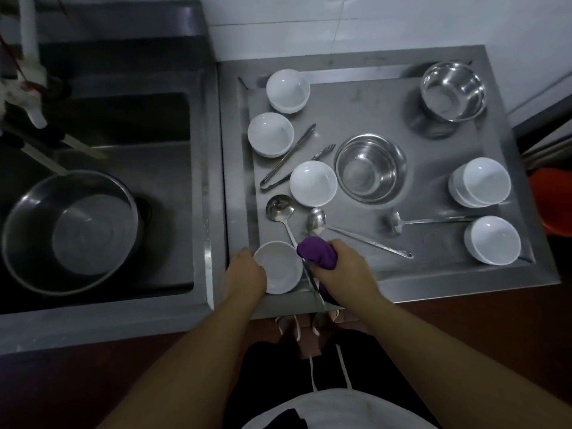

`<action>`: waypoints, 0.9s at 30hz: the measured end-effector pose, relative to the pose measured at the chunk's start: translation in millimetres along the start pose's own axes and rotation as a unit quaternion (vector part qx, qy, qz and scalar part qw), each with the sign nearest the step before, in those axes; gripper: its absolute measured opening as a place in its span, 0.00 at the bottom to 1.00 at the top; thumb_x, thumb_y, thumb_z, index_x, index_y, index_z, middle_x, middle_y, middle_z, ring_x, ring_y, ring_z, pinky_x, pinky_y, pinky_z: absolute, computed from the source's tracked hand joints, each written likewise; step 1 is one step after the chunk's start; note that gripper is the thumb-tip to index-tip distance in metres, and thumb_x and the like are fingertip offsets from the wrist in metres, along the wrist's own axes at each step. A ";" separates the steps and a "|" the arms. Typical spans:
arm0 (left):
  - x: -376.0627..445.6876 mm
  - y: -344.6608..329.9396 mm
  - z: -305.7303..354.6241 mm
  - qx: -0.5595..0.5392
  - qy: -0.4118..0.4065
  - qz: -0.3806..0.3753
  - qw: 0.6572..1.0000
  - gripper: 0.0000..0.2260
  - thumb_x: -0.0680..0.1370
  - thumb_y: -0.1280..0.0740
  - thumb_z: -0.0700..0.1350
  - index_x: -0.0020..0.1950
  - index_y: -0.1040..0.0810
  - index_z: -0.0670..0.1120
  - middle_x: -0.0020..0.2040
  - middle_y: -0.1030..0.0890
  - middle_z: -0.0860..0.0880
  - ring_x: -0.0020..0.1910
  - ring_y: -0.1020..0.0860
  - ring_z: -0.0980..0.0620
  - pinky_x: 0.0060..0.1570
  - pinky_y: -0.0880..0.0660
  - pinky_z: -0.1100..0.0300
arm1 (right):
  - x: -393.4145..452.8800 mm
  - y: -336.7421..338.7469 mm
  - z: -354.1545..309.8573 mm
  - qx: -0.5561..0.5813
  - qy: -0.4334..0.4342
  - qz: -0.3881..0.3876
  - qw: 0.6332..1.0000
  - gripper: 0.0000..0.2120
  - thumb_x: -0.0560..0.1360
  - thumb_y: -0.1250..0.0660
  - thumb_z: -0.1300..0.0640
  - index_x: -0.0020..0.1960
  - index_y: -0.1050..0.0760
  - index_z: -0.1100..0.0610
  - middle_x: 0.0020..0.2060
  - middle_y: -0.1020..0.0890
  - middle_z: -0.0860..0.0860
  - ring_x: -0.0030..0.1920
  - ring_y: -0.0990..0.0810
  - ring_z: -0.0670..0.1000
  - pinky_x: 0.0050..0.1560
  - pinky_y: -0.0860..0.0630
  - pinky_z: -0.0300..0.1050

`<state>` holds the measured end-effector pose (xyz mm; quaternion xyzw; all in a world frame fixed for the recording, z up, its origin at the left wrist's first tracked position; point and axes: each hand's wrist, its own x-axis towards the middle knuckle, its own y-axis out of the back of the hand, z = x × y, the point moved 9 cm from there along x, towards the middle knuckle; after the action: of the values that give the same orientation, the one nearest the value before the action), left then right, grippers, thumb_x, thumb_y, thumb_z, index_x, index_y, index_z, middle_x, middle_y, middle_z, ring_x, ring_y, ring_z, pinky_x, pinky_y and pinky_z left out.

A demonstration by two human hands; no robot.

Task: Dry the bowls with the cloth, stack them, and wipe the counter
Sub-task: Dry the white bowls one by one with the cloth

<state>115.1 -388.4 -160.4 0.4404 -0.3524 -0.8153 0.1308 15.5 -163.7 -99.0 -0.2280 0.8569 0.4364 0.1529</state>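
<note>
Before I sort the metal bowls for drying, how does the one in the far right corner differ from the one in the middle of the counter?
The corner bowl looks deeper with taller walls; the middle bowl looks shallower and wider. The corner bowl stands alone by the wall; the middle bowl sits close beside a white bowl and a fork. Both are shiny steel, upright and empty.
</note>
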 end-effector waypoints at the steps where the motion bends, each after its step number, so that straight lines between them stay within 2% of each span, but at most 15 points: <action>1: 2.5 0.5 -0.1 0.005 0.002 0.000 1.000 0.13 0.81 0.37 0.36 0.65 0.23 0.40 0.61 0.20 0.39 0.56 0.19 0.40 0.51 0.20 0.47 | -0.3 1.0 1.3 0.000 -0.003 0.003 1.000 0.12 0.74 0.26 0.44 0.49 0.24 0.49 0.38 0.19 0.45 0.37 0.24 0.42 0.35 0.31 0.37; 2: 5.3 0.6 0.1 0.011 0.003 -0.005 1.000 0.13 0.81 0.37 0.35 0.65 0.22 0.41 0.61 0.19 0.40 0.56 0.19 0.40 0.50 0.20 0.47 | -0.7 1.8 2.7 0.001 -0.007 0.006 1.000 0.12 0.73 0.25 0.44 0.49 0.24 0.48 0.38 0.19 0.45 0.37 0.24 0.40 0.35 0.32 0.35; 4: 8.9 0.4 0.2 0.016 0.006 -0.024 1.000 0.13 0.80 0.36 0.35 0.64 0.20 0.42 0.59 0.17 0.41 0.51 0.19 0.43 0.41 0.23 0.54 | -1.9 1.6 4.9 0.002 -0.014 0.003 1.000 0.12 0.73 0.25 0.43 0.49 0.24 0.47 0.39 0.19 0.44 0.37 0.25 0.39 0.35 0.33 0.35; 6: 10.8 3.2 0.8 0.002 0.005 -0.037 0.999 0.12 0.80 0.33 0.38 0.63 0.19 0.43 0.55 0.16 0.42 0.45 0.22 0.48 0.32 0.30 0.60 | -2.9 1.8 5.7 0.003 -0.022 0.002 1.000 0.12 0.73 0.25 0.43 0.49 0.24 0.47 0.39 0.19 0.44 0.38 0.25 0.40 0.35 0.33 0.39; 7: 10.9 6.2 0.5 -0.006 0.004 -0.038 0.999 0.11 0.79 0.32 0.40 0.62 0.20 0.44 0.53 0.17 0.44 0.44 0.23 0.48 0.30 0.32 0.61 | -3.5 2.4 5.3 0.004 -0.025 0.002 1.000 0.12 0.73 0.25 0.43 0.49 0.24 0.47 0.39 0.19 0.44 0.38 0.25 0.40 0.36 0.32 0.40; 11: 8.0 17.8 -4.3 -0.054 0.004 -0.046 0.997 0.10 0.78 0.30 0.45 0.57 0.25 0.46 0.49 0.21 0.48 0.46 0.21 0.47 0.36 0.26 0.57 | -5.3 7.3 -3.6 0.018 -0.025 -0.008 0.999 0.10 0.73 0.26 0.46 0.47 0.25 0.47 0.37 0.19 0.43 0.38 0.24 0.39 0.35 0.33 0.37; 13: 6.2 26.8 -9.0 -0.089 0.017 -0.037 0.995 0.07 0.78 0.30 0.46 0.51 0.25 0.47 0.47 0.20 0.47 0.43 0.22 0.49 0.38 0.24 0.56 | -6.8 12.5 -12.0 0.025 -0.022 -0.009 0.999 0.10 0.72 0.26 0.47 0.47 0.25 0.46 0.37 0.19 0.43 0.38 0.24 0.40 0.35 0.33 0.38; 15: 4.0 33.3 -15.4 -0.145 0.038 -0.046 0.988 0.05 0.77 0.31 0.47 0.49 0.23 0.47 0.46 0.19 0.47 0.44 0.20 0.48 0.46 0.19 0.52 | -7.8 19.9 -23.3 0.036 -0.012 -0.002 0.999 0.10 0.71 0.26 0.47 0.48 0.25 0.46 0.37 0.19 0.43 0.38 0.23 0.40 0.35 0.33 0.37; 17: -1.6 37.9 -21.5 -0.228 0.065 -0.061 0.970 0.08 0.76 0.32 0.49 0.51 0.20 0.45 0.47 0.17 0.45 0.46 0.17 0.45 0.52 0.16 0.45 | -10.1 27.3 -35.9 0.056 0.000 0.004 0.998 0.11 0.71 0.25 0.47 0.48 0.26 0.45 0.37 0.19 0.43 0.38 0.22 0.40 0.35 0.33 0.37; 19: -8.3 44.0 -23.0 -0.317 0.082 -0.064 0.943 0.10 0.75 0.32 0.48 0.53 0.19 0.45 0.50 0.17 0.42 0.49 0.16 0.41 0.53 0.15 0.41 | -13.4 34.7 -51.1 0.076 0.019 0.006 0.997 0.11 0.71 0.24 0.46 0.47 0.26 0.40 0.37 0.18 0.39 0.39 0.21 0.39 0.35 0.32 0.35; 21: -15.7 50.4 -16.1 -0.393 0.079 -0.072 0.913 0.10 0.74 0.32 0.46 0.54 0.21 0.45 0.54 0.18 0.40 0.51 0.16 0.40 0.49 0.14 0.43 | -16.8 42.0 -67.6 0.085 0.044 0.006 0.995 0.11 0.71 0.24 0.46 0.47 0.26 0.39 0.39 0.18 0.36 0.41 0.20 0.37 0.35 0.31 0.34; 22: -19.8 53.6 -10.3 -0.415 0.071 -0.084 0.903 0.11 0.73 0.31 0.46 0.54 0.21 0.45 0.55 0.18 0.39 0.51 0.16 0.40 0.49 0.14 0.44 | -18.1 45.1 -75.1 0.089 0.052 0.007 0.995 0.12 0.71 0.24 0.46 0.49 0.26 0.40 0.39 0.18 0.39 0.41 0.20 0.39 0.37 0.29 0.36; 24: -28.6 61.8 5.8 -0.438 0.047 -0.110 0.891 0.17 0.69 0.30 0.47 0.56 0.21 0.45 0.55 0.16 0.39 0.51 0.14 0.40 0.55 0.15 0.41 | -20.2 51.7 -92.6 0.092 0.072 0.008 0.993 0.13 0.72 0.24 0.45 0.52 0.24 0.42 0.41 0.17 0.42 0.41 0.19 0.42 0.41 0.26 0.42; 25: -34.8 66.9 15.1 -0.449 0.034 -0.124 0.884 0.19 0.68 0.29 0.47 0.57 0.20 0.44 0.55 0.15 0.39 0.51 0.13 0.41 0.57 0.16 0.40 | -22.5 56.0 -103.2 0.091 0.088 0.013 0.992 0.14 0.71 0.24 0.44 0.53 0.24 0.42 0.42 0.17 0.43 0.42 0.19 0.42 0.42 0.25 0.41; 27: -46.6 76.5 35.5 -0.493 0.011 -0.148 0.857 0.19 0.69 0.28 0.45 0.58 0.18 0.42 0.56 0.14 0.39 0.52 0.12 0.42 0.54 0.15 0.43 | -28.0 69.3 -127.2 0.089 0.129 0.035 0.987 0.17 0.71 0.24 0.38 0.54 0.26 0.40 0.43 0.18 0.41 0.43 0.19 0.40 0.40 0.27 0.35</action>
<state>105.8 -402.5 -65.5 0.3743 0.1662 -0.8873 0.2122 -5.0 -224.7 33.7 -0.2377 0.9123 0.3304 0.0458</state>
